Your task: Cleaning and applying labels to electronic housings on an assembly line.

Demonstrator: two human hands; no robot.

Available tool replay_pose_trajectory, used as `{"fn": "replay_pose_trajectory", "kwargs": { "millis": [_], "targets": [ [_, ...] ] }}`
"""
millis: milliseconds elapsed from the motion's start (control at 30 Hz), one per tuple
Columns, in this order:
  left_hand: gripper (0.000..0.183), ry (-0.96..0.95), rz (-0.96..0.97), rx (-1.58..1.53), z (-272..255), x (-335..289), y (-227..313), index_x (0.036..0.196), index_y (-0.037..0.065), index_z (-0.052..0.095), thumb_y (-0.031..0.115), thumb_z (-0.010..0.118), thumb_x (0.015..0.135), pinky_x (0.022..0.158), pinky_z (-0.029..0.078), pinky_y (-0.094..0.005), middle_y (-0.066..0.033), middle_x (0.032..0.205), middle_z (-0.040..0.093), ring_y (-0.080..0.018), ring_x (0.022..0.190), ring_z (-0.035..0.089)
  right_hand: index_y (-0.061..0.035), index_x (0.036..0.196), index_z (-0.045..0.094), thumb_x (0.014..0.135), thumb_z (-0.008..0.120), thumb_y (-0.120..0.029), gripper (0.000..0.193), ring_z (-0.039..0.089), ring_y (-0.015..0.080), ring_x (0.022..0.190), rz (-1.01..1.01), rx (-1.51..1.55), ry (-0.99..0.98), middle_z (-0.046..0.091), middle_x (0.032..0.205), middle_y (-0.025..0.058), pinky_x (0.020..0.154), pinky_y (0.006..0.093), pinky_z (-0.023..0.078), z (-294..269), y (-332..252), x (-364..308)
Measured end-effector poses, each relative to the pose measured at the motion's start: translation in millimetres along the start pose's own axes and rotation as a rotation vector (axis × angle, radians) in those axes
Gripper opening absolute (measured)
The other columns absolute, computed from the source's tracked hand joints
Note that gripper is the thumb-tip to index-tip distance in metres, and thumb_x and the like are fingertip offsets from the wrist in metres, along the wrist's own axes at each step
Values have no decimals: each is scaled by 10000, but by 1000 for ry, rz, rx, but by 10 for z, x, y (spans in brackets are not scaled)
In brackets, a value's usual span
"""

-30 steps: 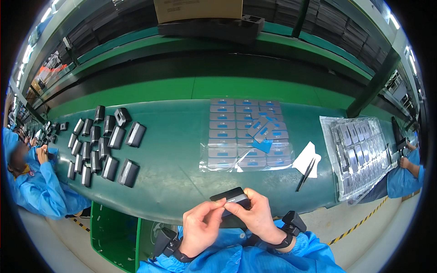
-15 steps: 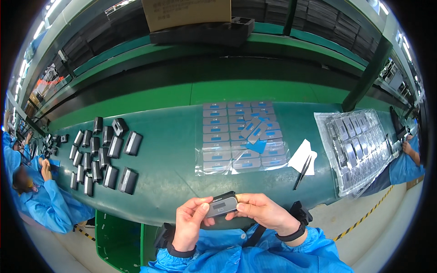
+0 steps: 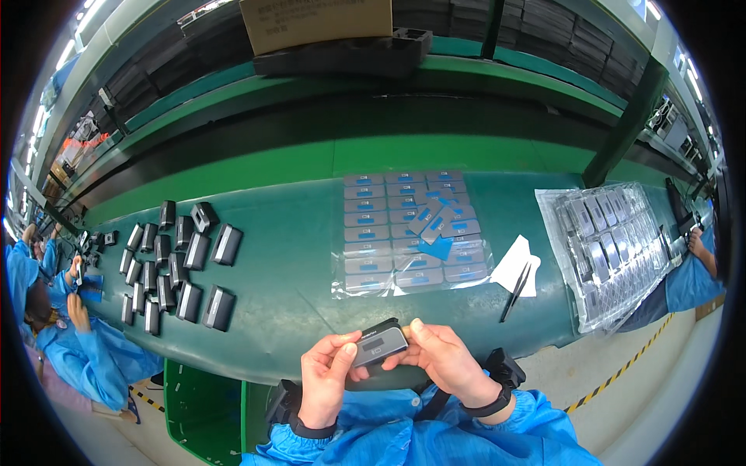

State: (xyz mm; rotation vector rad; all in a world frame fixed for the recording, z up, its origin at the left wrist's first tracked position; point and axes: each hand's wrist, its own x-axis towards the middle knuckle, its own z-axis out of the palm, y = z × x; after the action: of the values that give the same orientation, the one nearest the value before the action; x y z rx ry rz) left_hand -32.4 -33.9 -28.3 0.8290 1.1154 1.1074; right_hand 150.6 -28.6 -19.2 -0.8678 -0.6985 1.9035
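Note:
Just past the table's front edge, a small dark, box-shaped device with a grey face and a darker window is held tilted. My left hand pinches its left end between thumb and fingers. At its right end, my right hand has fingers against the lower edge and corner, with the thumb raised near the upper corner. Beyond my hands lies a clear sheet of grey face plates with blue film patches. Several loose plates and a blue film piece rest on top of it.
Several similar dark devices stand at left on the green table. Black tweezers lie on white paper; a clear tray of parts sits farther right. A green bin is below left. Co-workers flank both sides.
My right thumb has lifted off the device's face toward its upper right corner, and the right hand has turned more upright. The left hand keeps its grip. The co-worker at left has moved their hands.

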Motion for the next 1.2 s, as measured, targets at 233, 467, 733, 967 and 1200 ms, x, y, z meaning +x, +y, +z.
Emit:
{"fn": "replay_pose_trajectory", "kwargs": {
  "millis": [233, 467, 733, 967, 1200],
  "targets": [
    [440, -54, -20, 110, 76, -127, 98, 1200, -79, 511, -119, 564, 765, 636, 511, -263, -167, 939, 635, -161, 705, 614, 31, 1067, 609, 933, 550, -158, 239, 605, 79, 693, -217, -472, 141, 643, 806, 49, 618, 232, 476, -129, 108, -81],
    [399, -354, 5, 310, 263, -85, 44, 1261, -43, 512, -24, 581, 868, 733, 485, -234, -98, 960, 639, -115, 758, 594, 34, 1117, 592, 941, 526, -180, 285, 595, 79, 724, -145, -573, 253, 670, 793, 63, 695, 243, 469, -292, -117, -529],
    [404, -499, -168, -36, 949, 52, -127, 1247, -27, 514, 19, 613, 858, 677, 497, -227, -69, 806, 654, -109, 714, 619, 50, 1150, 577, 972, 447, -130, 284, 603, 101, 896, -259, -223, 218, 647, 966, 63, 836, 244, 451, -739, -346, -950],
    [392, -418, -156, 50, 971, 6, -165, 1221, -32, 532, 3, 621, 842, 649, 506, -241, -100, 843, 637, -137, 697, 623, 66, 1175, 555, 972, 441, -152, 320, 605, 129, 919, -178, -245, 275, 639, 1010, 88, 856, 265, 443, -790, -308, -873],
    [390, -433, -208, -58, 890, 81, -158, 1237, -18, 526, 14, 602, 855, 676, 504, -242, -85, 843, 634, -123, 709, 616, 71, 1275, 462, 996, 387, -242, 426, 595, 195, 1016, -176, 52, 52, 567, 1184, 130, 935, 316, 430, -806, -315, -871]
  ]
}}
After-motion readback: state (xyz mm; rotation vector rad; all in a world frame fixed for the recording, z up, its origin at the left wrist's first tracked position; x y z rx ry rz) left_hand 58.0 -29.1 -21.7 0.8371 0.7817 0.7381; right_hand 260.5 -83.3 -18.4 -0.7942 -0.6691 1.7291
